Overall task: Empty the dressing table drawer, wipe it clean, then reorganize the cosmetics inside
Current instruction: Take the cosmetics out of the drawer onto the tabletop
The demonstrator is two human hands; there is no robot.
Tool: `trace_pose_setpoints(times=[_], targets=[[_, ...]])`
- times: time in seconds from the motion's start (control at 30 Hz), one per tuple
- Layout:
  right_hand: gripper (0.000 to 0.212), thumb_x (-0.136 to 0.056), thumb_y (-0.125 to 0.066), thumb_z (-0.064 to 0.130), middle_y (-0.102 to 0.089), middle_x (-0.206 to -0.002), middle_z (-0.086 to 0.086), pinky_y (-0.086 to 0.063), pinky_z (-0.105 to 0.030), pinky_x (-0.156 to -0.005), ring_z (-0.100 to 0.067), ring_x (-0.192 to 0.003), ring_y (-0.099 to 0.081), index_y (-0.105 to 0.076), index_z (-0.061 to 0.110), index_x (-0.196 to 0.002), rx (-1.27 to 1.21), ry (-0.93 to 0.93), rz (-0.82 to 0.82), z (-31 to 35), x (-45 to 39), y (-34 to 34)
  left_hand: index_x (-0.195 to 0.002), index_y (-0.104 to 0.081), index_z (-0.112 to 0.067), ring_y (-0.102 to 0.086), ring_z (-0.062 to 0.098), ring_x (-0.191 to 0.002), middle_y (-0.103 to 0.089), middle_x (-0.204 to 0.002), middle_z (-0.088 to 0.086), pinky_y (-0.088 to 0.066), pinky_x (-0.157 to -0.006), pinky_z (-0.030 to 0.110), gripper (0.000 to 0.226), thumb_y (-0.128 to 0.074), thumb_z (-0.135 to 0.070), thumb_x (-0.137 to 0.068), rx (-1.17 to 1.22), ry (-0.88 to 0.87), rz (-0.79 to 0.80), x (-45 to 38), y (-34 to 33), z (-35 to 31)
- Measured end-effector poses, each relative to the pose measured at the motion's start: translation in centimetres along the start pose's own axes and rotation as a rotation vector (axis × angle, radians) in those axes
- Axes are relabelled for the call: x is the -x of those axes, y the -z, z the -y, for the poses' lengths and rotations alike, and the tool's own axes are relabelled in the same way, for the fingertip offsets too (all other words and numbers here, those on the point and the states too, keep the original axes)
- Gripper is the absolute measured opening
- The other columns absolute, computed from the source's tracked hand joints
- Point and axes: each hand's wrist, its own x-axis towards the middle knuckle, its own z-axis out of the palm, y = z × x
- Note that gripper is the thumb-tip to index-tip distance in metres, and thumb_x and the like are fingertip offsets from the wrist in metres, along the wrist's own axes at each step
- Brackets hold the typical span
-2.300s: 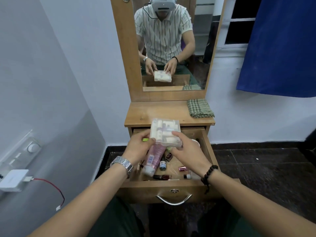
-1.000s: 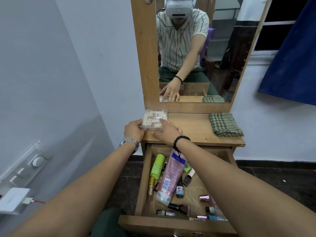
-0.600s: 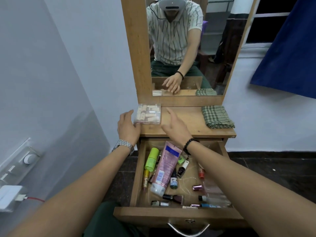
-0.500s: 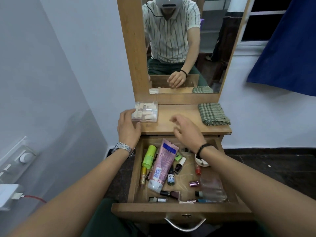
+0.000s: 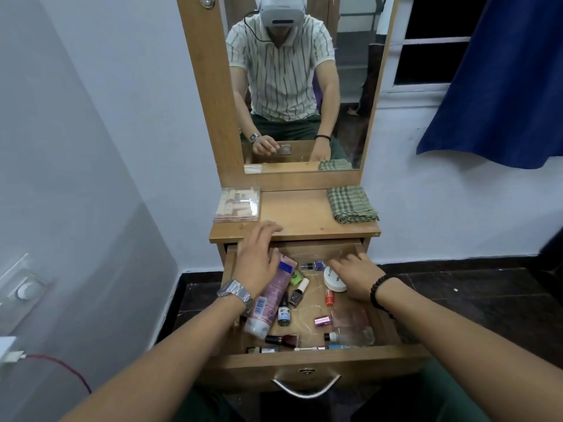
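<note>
The wooden drawer (image 5: pixel 307 362) stands pulled out, with several cosmetics lying loose in it. A pink tube (image 5: pixel 272 303) lies along its left side, small bottles (image 5: pixel 285 313) and nail polishes beside it. My left hand (image 5: pixel 256 257) hovers over the tube's top end, fingers relaxed and empty. My right hand (image 5: pixel 355 277) reaches into the drawer's back right, fingers spread above a round white jar (image 5: pixel 332 280). The clear box of small tubes (image 5: pixel 238 205) sits on the tabletop's back left corner.
A folded green checked cloth (image 5: pixel 352 204) lies on the right of the tabletop (image 5: pixel 297 214). The mirror (image 5: pixel 301 83) rises behind it. A grey wall stands close on the left, with a socket and a charger (image 5: pixel 7 351).
Both hands let go of the clear box on the tabletop and drew back down over the open drawer. My view tilted down toward the drawer.
</note>
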Motion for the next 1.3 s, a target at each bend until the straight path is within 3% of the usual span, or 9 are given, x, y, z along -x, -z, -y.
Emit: trace_pose_setpoints(times=[0.17,0.33,0.5,0.73,0.8,0.9,0.97,1.17,1.3], targets=[[0.054,-0.085,-0.062,0.029,-0.053,-0.132,-0.005,-0.032,-0.040,-0.099,-0.026,-0.121,-0.047,-0.040,0.020,-0.134,-0.101,-0.031,-0.048,0.3,-0.3,0.3,-0.123,-0.049,-0.030,-0.044,0.007,-0.114,-0.047,-0.126,-0.012,-0.032,-0.092,0.026,0.043,-0.052,-0.014,-0.084,-0.002,-0.027,0.127,1.3,-1.1,-0.8],[0.059,-0.075,-0.070,0.047,-0.054,-0.121,0.000,-0.047,-0.036,-0.086,-0.021,-0.111,-0.052,-0.044,0.023,-0.122,-0.428,-0.047,-0.200,2.0,0.9,2.5,-0.114,-0.056,-0.024,-0.050,-0.012,-0.090,-0.056,-0.111,-0.010,-0.039,-0.077,0.003,0.026,-0.055,-0.017,-0.089,0.129,0.043,0.198,2.1,-1.3,-0.7],[0.063,-0.073,-0.072,0.041,-0.054,-0.118,0.001,-0.045,-0.028,-0.083,-0.018,-0.106,-0.053,-0.047,0.019,-0.127,-0.671,0.020,-0.389,4.5,0.7,6.1,-0.113,-0.059,-0.027,-0.059,-0.003,-0.090,-0.064,-0.103,-0.015,-0.053,-0.080,0.022,0.023,-0.058,-0.034,-0.090,0.380,0.264,0.097,2.0,-0.6,-0.7],[0.069,-0.074,-0.075,0.033,-0.052,-0.126,-0.003,-0.044,-0.031,-0.096,-0.018,-0.114,-0.051,-0.046,0.015,-0.133,-0.867,0.011,-0.495,7.6,-3.3,10.3,-0.102,-0.061,-0.025,-0.063,0.012,-0.095,-0.066,-0.099,-0.008,-0.055,-0.083,0.038,0.015,-0.064,-0.021,-0.087,0.649,0.523,-0.126,-1.3,2.3,1.1],[0.060,-0.075,-0.076,0.027,-0.055,-0.120,0.000,-0.049,-0.028,-0.090,-0.016,-0.109,-0.055,-0.050,0.016,-0.128,-0.963,-0.003,-0.520,8.5,-4.4,11.1,-0.100,-0.061,-0.022,-0.064,0.015,-0.095,-0.067,-0.100,-0.003,-0.055,-0.084,0.039,0.014,-0.064,-0.018,-0.087,0.639,0.564,-0.181,-2.5,3.2,2.0],[0.056,-0.078,-0.076,0.019,-0.056,-0.117,0.003,-0.044,-0.004,-0.069,-0.007,-0.095,-0.056,-0.051,0.014,-0.128,-1.112,-0.016,-0.535,9.6,-5.4,12.2,-0.093,-0.063,-0.026,-0.067,0.019,-0.091,-0.070,-0.099,0.001,-0.055,-0.084,0.045,0.012,-0.064,-0.018,-0.085,0.633,0.616,-0.209,-4.1,4.1,3.6],[0.055,-0.080,-0.073,0.012,-0.056,-0.116,0.004,-0.041,0.001,-0.064,-0.003,-0.088,-0.053,-0.050,0.012,-0.130,-1.183,-0.026,-0.526,10.0,-6.0,12.7,-0.090,-0.065,-0.028,-0.066,0.020,-0.093,-0.070,-0.100,0.001,-0.055,-0.084,0.045,0.012,-0.064,-0.018,-0.085,0.624,0.648,-0.217,-4.9,4.4,4.4],[0.056,-0.083,-0.065,0.006,-0.058,-0.130,-0.002,-0.050,-0.025,-0.089,-0.014,-0.107,-0.059,-0.046,0.015,-0.135,-1.270,-0.075,-0.480,10.8,-8.4,13.3,-0.116,-0.066,-0.016,-0.057,0.012,-0.100,-0.067,-0.115,0.002,-0.046,-0.088,0.025,0.030,-0.060,-0.014,-0.087,0.436,0.575,-0.197,-6.6,5.5,4.4],[0.057,-0.082,-0.066,0.007,-0.058,-0.130,-0.002,-0.049,-0.024,-0.089,-0.016,-0.111,-0.059,-0.047,0.017,-0.135,-1.330,-0.104,-0.444,10.8,-9.6,13.3,-0.122,-0.062,-0.012,-0.057,0.020,-0.112,-0.063,-0.123,0.006,-0.040,-0.086,0.020,0.034,-0.060,-0.013,-0.088,0.343,0.600,-0.153,-7.4,5.3,4.3]])
